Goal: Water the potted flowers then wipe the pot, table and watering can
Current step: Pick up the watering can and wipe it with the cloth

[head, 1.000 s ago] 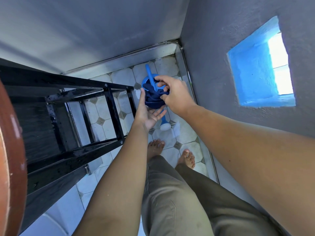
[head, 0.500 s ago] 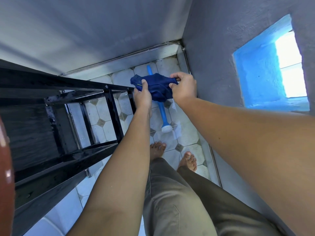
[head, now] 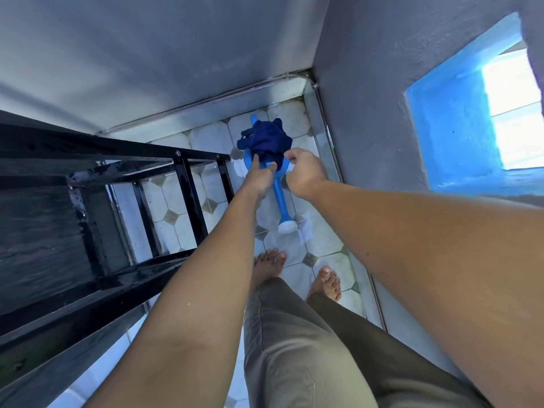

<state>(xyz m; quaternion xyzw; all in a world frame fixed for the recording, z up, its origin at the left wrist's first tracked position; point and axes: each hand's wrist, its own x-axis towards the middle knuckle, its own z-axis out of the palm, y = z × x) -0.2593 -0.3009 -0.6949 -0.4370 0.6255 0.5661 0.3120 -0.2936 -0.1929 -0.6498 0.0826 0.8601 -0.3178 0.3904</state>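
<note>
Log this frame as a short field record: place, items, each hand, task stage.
place: tiled floor corner beside a black table frame
watering can: blue, on the floor, spout toward the bare feet
cloth: dark blue, bunched on top of the can
left hand: pinching the cloth's near edge
right hand: fingers curled beside the cloth, contact unclear
stage: cloth on the can
</note>
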